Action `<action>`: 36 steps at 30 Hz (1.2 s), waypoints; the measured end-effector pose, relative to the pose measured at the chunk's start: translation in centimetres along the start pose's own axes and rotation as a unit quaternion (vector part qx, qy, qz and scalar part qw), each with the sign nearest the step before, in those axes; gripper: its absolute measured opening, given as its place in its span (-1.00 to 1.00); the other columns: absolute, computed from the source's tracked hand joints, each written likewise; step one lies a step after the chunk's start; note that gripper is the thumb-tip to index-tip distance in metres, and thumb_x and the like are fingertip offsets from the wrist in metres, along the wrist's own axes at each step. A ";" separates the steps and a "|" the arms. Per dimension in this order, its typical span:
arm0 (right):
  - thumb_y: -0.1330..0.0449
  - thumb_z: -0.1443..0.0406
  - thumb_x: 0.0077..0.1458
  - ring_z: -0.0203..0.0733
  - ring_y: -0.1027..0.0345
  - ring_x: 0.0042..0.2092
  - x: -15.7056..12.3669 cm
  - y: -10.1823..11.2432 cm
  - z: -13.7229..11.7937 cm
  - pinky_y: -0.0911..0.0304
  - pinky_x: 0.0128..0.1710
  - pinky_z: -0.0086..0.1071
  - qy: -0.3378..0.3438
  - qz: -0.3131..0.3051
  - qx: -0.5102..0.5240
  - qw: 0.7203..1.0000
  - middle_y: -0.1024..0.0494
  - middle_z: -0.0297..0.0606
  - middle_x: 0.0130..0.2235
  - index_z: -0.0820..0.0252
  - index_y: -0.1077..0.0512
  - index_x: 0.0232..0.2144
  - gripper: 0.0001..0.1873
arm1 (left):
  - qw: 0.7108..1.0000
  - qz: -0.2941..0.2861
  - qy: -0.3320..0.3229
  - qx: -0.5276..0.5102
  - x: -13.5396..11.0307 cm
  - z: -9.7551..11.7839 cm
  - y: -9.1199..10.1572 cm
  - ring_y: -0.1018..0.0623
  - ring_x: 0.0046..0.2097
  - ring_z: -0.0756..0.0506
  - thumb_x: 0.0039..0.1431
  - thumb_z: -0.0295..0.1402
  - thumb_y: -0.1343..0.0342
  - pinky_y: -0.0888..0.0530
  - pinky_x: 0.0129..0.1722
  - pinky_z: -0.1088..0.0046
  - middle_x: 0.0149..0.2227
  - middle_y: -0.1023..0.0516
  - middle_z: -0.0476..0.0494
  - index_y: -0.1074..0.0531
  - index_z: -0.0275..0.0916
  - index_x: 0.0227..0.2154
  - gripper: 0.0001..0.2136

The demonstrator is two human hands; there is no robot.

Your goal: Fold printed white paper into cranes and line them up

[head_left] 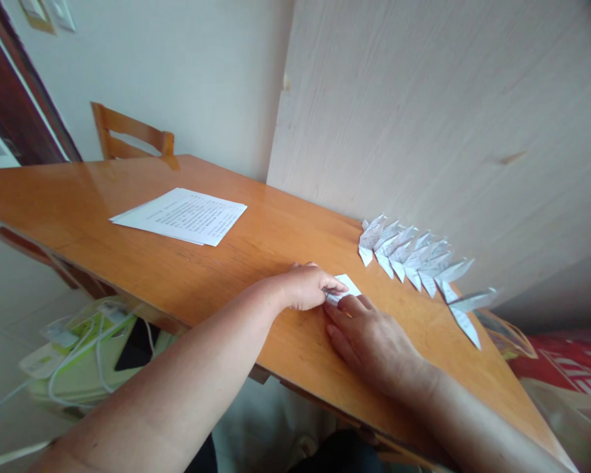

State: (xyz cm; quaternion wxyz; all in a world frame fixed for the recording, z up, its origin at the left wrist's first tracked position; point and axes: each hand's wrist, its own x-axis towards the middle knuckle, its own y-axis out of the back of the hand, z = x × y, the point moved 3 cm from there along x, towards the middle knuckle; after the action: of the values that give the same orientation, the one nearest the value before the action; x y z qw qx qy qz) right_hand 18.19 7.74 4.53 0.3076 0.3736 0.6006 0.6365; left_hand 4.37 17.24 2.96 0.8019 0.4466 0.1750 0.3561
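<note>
A small piece of folded white paper (348,284) rests on the wooden table (276,243), partly covered by my fingers. My left hand (309,287) comes in from its left side, fingers closed on the paper's edge. From the near right, my right hand (369,332) is bent over the same paper, its fingertips pressed on the near edge. The two hands almost touch. To the right stands a row of several folded paper figures (414,256) with pointed wings. The nearest folded paper figure (465,312) sits at the row's end.
A stack of printed sheets (182,215) lies farther left on the table. A wooden chair (135,135) stands behind the far end. A pale wooden panel (398,112) borders the back. Below the left edge are cables and a power strip (86,335); a red bag (566,364) is at right.
</note>
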 end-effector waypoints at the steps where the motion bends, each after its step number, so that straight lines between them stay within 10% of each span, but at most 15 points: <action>1: -0.06 0.28 0.27 0.05 -0.28 0.09 0.0 0.0 0.1 -0.32 0.05 -0.11 0.004 0.001 0.006 1.000 -0.46 -0.03 0.02 0.20 -0.39 0.12 -0.60 | 1.000 -0.001 -0.005 -0.003 0.0 0.0 0.0 -0.52 0.07 -0.15 0.12 -0.45 -0.09 -0.36 0.06 0.36 0.08 -0.57 0.08 -0.51 0.15 0.06 -0.53; 10: -0.05 0.35 0.21 -0.15 -0.42 -0.16 0.2 -0.5 3.8 -0.30 -0.13 -0.31 -0.071 0.117 0.234 0.963 -0.54 -0.24 -0.20 0.12 -0.52 -0.23 -0.77 | 0.999 -0.014 -0.039 -0.019 0.4 -0.5 -0.2 -0.52 0.05 -0.14 0.15 -0.43 -0.06 -0.36 0.02 0.35 0.05 -0.60 0.12 -0.50 0.18 0.05 -0.55; 20: -0.13 0.31 0.01 -0.25 -0.24 -0.43 2.7 -1.0 5.1 -0.09 -0.46 -0.41 -0.210 -0.067 0.354 0.909 -0.40 -0.38 -0.47 0.11 -0.36 -0.42 -0.99 | 0.999 -0.013 -0.040 0.006 0.1 -0.2 0.2 -0.56 -0.12 -0.14 0.14 -0.15 -0.16 -0.38 -0.19 0.45 -0.17 -0.61 0.05 -0.52 0.10 0.02 -0.65; 36: -0.20 0.28 -0.09 -0.32 -0.08 -0.47 5.3 -0.4 4.0 0.09 -0.49 -0.39 -0.230 -0.157 0.302 0.912 -0.25 -0.42 -0.55 0.19 -0.32 -0.57 -0.87 | 0.997 -0.035 -0.007 -0.066 -0.4 0.2 0.8 -0.56 -0.04 -0.19 0.06 -0.32 -0.19 -0.43 -0.14 0.41 0.02 -0.59 -0.03 -0.34 0.03 0.18 -0.44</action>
State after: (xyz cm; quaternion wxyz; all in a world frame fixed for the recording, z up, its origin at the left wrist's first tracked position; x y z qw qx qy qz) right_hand 18.69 14.39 4.65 0.4060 0.4857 0.7274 0.2649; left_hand 3.89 17.09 3.69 0.8428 0.3887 0.1613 0.3356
